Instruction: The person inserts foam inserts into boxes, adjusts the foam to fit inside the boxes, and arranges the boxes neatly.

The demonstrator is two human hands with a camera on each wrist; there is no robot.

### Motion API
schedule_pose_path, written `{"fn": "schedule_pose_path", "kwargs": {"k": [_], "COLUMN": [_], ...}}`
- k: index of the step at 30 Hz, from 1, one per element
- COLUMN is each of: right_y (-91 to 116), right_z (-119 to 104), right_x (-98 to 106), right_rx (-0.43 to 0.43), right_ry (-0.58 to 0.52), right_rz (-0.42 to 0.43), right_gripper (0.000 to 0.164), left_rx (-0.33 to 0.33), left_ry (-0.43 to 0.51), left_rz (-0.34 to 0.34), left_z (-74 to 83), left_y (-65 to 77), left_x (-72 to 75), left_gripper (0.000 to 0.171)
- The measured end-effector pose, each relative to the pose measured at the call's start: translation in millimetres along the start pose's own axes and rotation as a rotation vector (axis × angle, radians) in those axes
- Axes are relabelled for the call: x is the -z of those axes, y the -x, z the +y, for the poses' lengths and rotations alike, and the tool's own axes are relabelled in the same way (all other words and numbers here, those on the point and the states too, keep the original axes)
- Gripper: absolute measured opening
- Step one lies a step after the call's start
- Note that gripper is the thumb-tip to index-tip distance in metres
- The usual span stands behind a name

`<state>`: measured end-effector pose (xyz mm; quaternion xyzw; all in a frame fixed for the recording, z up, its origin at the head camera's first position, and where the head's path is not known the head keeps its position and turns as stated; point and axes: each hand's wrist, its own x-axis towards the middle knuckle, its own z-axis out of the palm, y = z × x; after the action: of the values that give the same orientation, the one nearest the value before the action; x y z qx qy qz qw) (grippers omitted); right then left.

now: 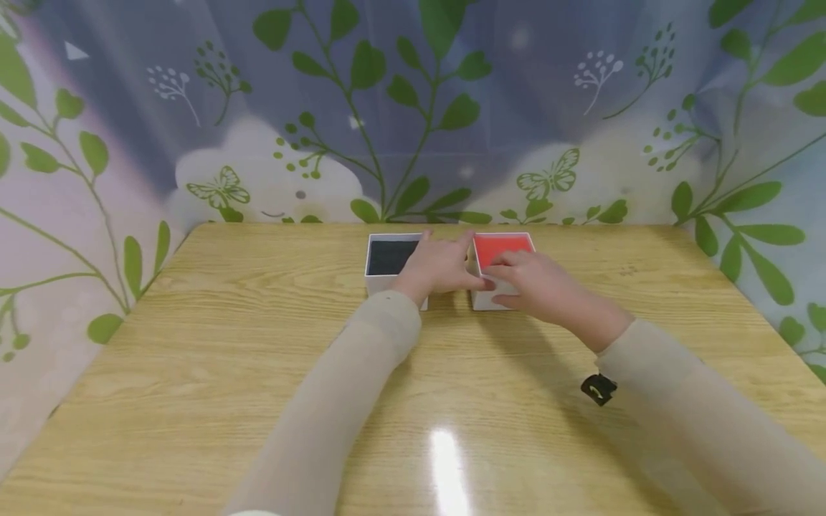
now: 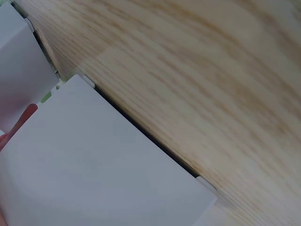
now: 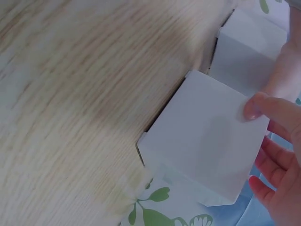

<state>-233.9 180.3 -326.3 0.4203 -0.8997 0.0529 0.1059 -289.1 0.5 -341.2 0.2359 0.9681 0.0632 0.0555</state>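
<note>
Two white boxes stand side by side near the table's far edge: a black-topped box (image 1: pixel 392 256) on the left and a red-topped box (image 1: pixel 505 247) on the right. My left hand (image 1: pixel 439 264) lies over the right part of the black-topped box, fingers spread, thumb reaching across the gap to the red-topped box's near left corner. At the red-topped box, my right hand (image 1: pixel 538 287) grips the near side, its thumb (image 3: pixel 256 107) on the plain white wall and its other fingers curled at the rim. The left wrist view shows the black-topped box's white front wall (image 2: pixel 108 160) up close.
The boxes rest on a light wood-grain table (image 1: pixel 258 358). Behind it hangs a curtain (image 1: pixel 452 107) printed with green leaves and butterflies. A small black device (image 1: pixel 600 389) sits by the right sleeve cuff. Glare (image 1: pixel 448 469) shows at the table's front.
</note>
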Motion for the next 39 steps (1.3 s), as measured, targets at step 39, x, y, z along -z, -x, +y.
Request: {"fn": "schedule_pose_path", "kwargs": {"k": [39], "right_y": [31.0], "right_z": [28.9], "right_x": [6.3], "right_rx": [-0.165], "right_ry": [0.041], "right_rz": [0.035], "right_gripper": [0.011], "left_rx": [-0.023], "left_ry": [-0.008], "left_rz": [-0.006], "left_z": [-0.8], "left_y": [-0.3], "left_x": [-2.7], "left_gripper": [0.108]}}
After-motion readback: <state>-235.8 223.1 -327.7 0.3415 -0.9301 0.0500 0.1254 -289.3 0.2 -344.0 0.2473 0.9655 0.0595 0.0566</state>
